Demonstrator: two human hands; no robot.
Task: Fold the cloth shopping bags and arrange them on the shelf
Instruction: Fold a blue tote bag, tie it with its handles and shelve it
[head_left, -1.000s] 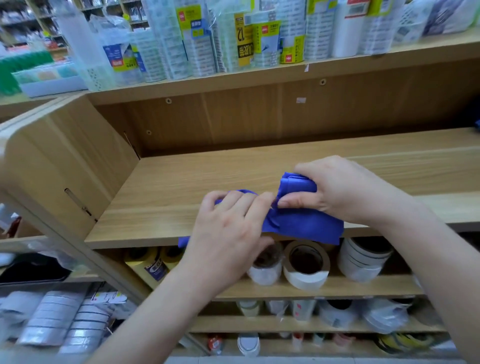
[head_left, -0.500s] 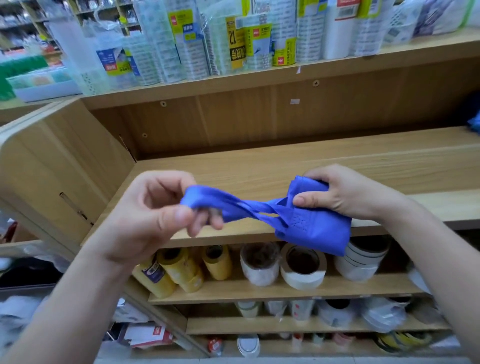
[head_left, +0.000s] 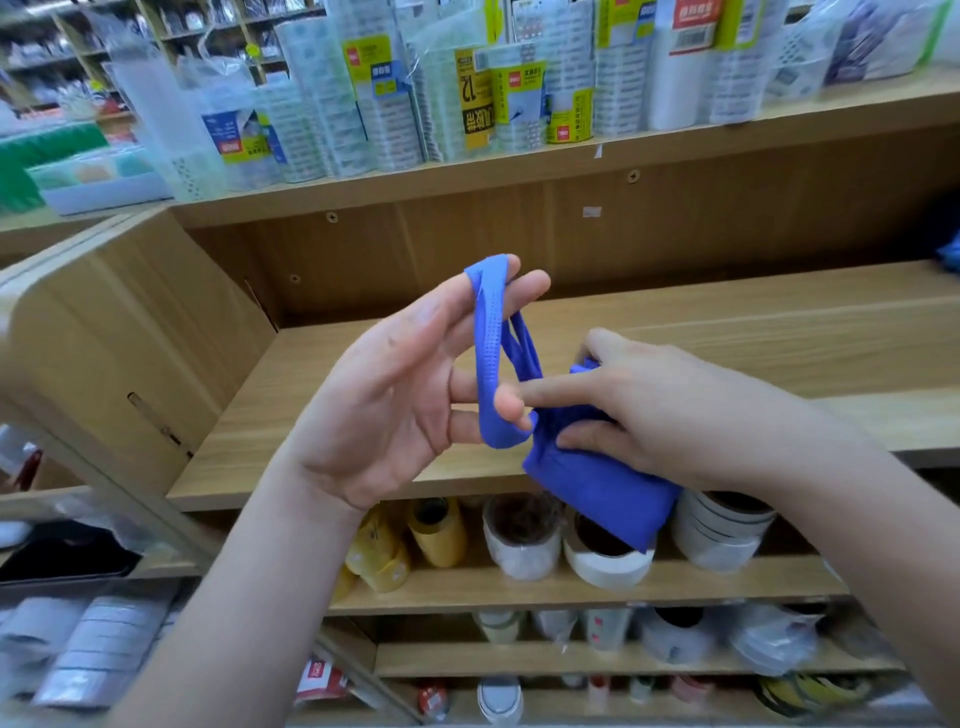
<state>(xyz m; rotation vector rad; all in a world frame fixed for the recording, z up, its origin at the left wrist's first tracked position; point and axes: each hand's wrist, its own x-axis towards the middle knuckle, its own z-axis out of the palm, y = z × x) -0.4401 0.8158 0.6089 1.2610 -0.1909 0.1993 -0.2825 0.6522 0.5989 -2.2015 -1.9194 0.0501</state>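
Head view puts me mid-fold: my right grip (head_left: 675, 415) clutches the folded blue bag (head_left: 602, 493) in the air just in front of the wooden shelf (head_left: 727, 332). My left grip (head_left: 384, 410), fingers straight, carries the handles (head_left: 488, 364) looped over them. Half a second ago those fingers pinched the handles out sideways; now the loops stand upright. Next, I judge, the handles want winding round the bundle, kept taut.

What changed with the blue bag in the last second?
The left hand pulled the handles out leftward, then opened and rose, so they now loop over its spread fingers. The right hand still grips the folded blue bag above the shelf.
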